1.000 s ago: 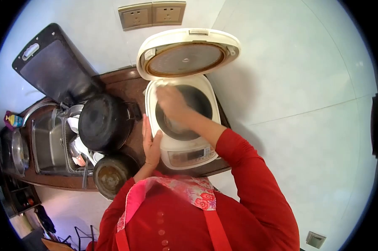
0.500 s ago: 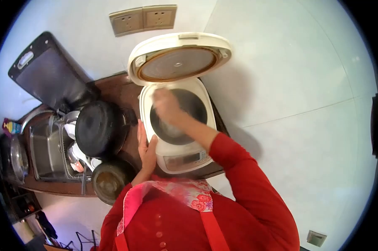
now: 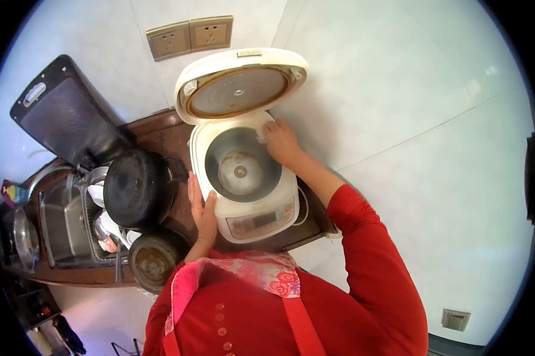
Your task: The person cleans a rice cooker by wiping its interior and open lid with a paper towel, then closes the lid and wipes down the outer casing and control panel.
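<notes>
A white rice cooker (image 3: 252, 210) stands on the brown counter with its lid (image 3: 239, 92) raised. The grey inside of the cooker (image 3: 240, 172) shows, with a round metal plate at the bottom. My left hand (image 3: 203, 216) lies flat against the cooker's left side, fingers stretched out. On the far right of the opening is my right hand (image 3: 280, 142), closed at the rim. A small whitish bit shows at its fingertips, too small to make out.
Left of the cooker, a black pan (image 3: 134, 188) stands upside down, with another dark pan (image 3: 155, 261) nearer me. Beyond are a dish rack (image 3: 104, 234), a steel sink (image 3: 60, 225) and a black cutting board (image 3: 72, 113) on the wall. Wall sockets (image 3: 190, 38) sit above.
My right hand has moved from the left part of the opening to its right rim. The left hand stays against the cooker's side. My view has shifted slightly.
</notes>
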Demonstrator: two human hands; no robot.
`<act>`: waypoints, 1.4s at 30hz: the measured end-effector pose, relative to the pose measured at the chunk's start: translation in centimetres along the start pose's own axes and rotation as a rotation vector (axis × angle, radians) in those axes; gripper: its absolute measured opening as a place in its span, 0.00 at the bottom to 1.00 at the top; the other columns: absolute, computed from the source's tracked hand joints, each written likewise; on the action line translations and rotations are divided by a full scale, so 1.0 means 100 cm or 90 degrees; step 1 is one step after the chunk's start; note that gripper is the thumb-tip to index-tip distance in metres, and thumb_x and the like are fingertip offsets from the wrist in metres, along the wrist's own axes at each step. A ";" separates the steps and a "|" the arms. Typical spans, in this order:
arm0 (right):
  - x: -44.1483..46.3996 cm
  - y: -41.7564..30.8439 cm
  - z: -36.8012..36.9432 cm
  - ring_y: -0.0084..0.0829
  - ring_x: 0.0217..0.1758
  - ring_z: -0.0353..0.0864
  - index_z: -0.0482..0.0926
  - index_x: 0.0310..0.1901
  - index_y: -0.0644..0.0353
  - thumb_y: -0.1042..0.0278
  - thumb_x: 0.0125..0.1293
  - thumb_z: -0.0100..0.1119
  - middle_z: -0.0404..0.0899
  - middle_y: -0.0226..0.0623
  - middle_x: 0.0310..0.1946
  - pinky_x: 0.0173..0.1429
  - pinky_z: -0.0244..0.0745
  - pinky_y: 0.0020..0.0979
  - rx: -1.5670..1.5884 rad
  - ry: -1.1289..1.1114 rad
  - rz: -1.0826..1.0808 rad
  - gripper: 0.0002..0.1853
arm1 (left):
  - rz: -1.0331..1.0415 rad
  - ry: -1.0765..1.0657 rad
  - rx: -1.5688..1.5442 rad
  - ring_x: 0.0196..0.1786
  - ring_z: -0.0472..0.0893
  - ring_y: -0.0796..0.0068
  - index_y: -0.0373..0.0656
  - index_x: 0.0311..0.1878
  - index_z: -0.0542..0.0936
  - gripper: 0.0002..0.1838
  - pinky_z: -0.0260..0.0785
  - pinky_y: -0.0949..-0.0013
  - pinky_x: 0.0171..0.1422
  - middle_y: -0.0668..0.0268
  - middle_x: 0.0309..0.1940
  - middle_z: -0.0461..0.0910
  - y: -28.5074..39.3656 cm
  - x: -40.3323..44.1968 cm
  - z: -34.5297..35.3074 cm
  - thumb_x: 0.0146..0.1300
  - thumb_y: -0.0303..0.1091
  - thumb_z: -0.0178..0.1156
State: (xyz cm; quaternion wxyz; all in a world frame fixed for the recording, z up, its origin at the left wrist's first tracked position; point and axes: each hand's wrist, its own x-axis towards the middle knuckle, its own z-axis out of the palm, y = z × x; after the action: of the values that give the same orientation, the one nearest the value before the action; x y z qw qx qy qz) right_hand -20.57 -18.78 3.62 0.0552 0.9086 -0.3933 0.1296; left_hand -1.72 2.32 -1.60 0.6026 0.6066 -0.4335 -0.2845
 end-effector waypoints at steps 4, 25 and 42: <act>-0.029 -0.003 -0.005 0.44 0.44 0.77 0.79 0.35 0.64 0.76 0.50 0.58 0.78 0.44 0.38 0.47 0.75 0.42 -0.009 -0.008 -0.010 0.09 | 0.005 0.031 -0.022 0.78 0.50 0.60 0.36 0.72 0.60 0.33 0.40 0.62 0.79 0.59 0.76 0.53 -0.006 0.000 0.003 0.65 0.27 0.56; -0.080 -0.092 -0.037 0.29 0.48 0.80 0.79 0.50 0.58 0.76 0.61 0.57 0.80 0.33 0.47 0.51 0.76 0.29 1.365 -0.092 0.301 0.15 | -0.200 -0.202 -0.464 0.48 0.82 0.70 0.34 0.57 0.76 0.18 0.76 0.66 0.55 0.59 0.47 0.82 0.077 0.013 0.003 0.64 0.19 0.59; -0.090 -0.116 -0.038 0.21 0.42 0.79 0.79 0.46 0.66 0.81 0.59 0.63 0.81 0.31 0.40 0.48 0.74 0.24 0.973 -0.065 0.334 0.13 | 0.104 -0.143 -0.006 0.40 0.76 0.80 0.34 0.45 0.81 0.10 0.69 0.79 0.46 0.67 0.43 0.75 0.078 -0.017 0.007 0.61 0.15 0.57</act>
State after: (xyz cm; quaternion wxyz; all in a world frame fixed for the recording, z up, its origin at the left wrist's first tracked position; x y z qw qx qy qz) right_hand -18.76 -3.82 4.76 -0.6313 0.5781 -0.3984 0.3295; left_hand -4.50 4.23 5.62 0.5740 0.5309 -0.5449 -0.3028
